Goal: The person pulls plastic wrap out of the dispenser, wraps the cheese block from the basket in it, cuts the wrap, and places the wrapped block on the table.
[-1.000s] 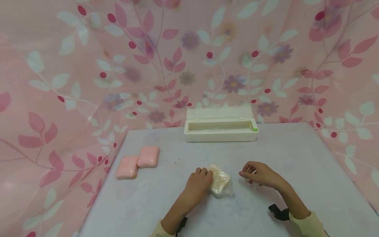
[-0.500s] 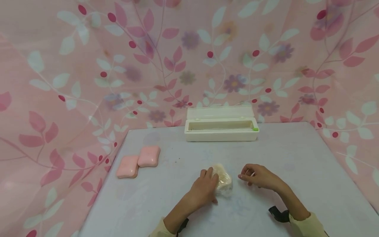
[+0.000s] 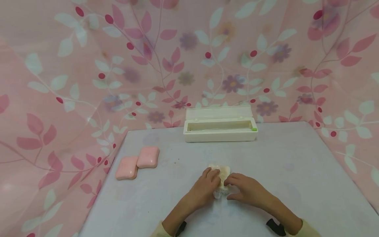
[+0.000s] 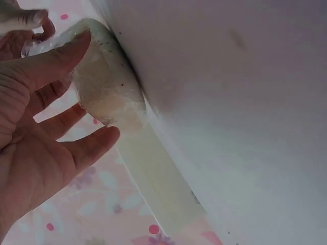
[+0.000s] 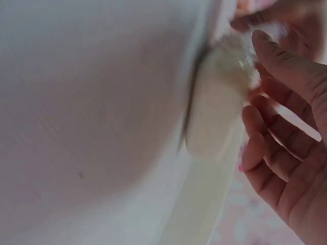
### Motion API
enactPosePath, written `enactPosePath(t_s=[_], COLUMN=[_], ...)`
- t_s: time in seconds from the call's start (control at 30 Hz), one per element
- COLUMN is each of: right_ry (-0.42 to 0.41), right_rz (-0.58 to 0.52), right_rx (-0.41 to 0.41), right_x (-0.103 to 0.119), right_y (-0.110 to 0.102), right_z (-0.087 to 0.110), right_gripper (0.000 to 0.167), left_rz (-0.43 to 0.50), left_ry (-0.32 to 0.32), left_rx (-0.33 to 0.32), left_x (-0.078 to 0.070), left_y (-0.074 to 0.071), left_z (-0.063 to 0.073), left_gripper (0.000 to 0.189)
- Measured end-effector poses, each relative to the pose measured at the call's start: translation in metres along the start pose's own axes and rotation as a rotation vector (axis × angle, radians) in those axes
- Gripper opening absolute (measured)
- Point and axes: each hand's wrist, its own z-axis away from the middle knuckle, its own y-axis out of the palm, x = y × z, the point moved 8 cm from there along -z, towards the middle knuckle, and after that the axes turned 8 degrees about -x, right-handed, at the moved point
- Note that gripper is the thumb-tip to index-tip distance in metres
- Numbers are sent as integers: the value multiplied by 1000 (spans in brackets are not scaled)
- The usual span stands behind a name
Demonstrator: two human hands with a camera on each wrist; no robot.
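Observation:
A cream bar of soap (image 3: 225, 170), wrapped in crinkled cling film (image 4: 53, 43), lies on the table in front of me. My left hand (image 3: 202, 189) grips it from the left; in the left wrist view the thumb presses its near side while the fingers reach over the top. From the right comes my right hand (image 3: 251, 191), its bent fingertips right at the soap's edge and its thumb apart from them. Loose film bunches at the near end, close to the right thumb (image 5: 273, 53). Parts of the soap are hidden under the left fingers.
Two pink soap bars (image 3: 127, 168) lie touching at the left of the table (image 3: 284, 154). At the back stands a long white cling film box (image 3: 220, 136), lid raised, with a green slider (image 3: 254, 129). A floral curtain (image 3: 183, 59) surrounds the table.
The soap has turned under my left hand, its loose film now toward me. My right hand has moved left from beside the soap up to its right edge.

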Motion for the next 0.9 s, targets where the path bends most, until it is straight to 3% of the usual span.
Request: enactPosePath(t_s=[0.13, 0.3, 0.43, 0.6, 0.77, 0.9], right_ry=[-189, -256, -295, -227, -143, -103], right_rz=[178, 422, 547, 517, 402, 365], right_rx=[-72, -141, -165, -143, -126, -152], right_x=[20, 32, 42, 40, 35, 31], right_y=[12, 25, 33, 33, 29, 27], right_z=[0, -2, -2, -1, -1, -1], right_gripper=[43, 41, 34, 29, 28, 20], left_rz=[10, 12, 48, 133, 246, 289], left_ry=[-2, 14, 4, -23, -123, -175], left_rx=[-15, -38, -36, -6, 46, 35], left_x=[1, 2, 1, -2, 3, 7], left_y=[-2, -5, -6, -4, -2, -5], left_z=[5, 9, 11, 13, 17, 16], left_gripper=[20, 17, 24, 25, 33, 27])
